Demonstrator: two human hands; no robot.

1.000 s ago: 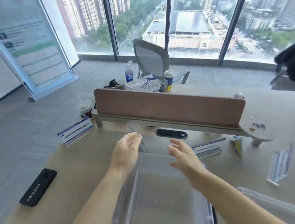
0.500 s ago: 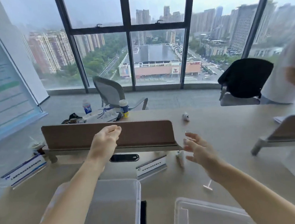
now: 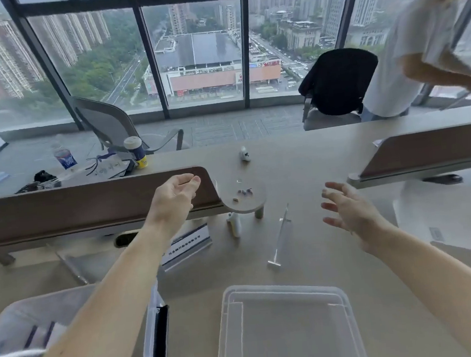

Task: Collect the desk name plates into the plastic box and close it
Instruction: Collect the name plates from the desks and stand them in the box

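The clear plastic box sits at the lower left, with dark-edged plates showing inside; my left forearm crosses over it. Its clear lid lies flat at bottom centre. A white name plate with blue print stands just behind the box. A clear acrylic name plate stands edge-on in mid-table. My left hand is raised in front of the brown divider, fingers loosely curled, empty. My right hand hovers right of the acrylic plate, fingers spread, empty.
A brown desk divider runs across the left; a second divider is at right. A small white bottle stands beside the divider's foot. A person in a white shirt stands at the far right. Paper lies at right.
The view has swung right and up: the box slid to the lower left and the lid came into view. Both hands stayed raised and empty; the right hand spread wider.
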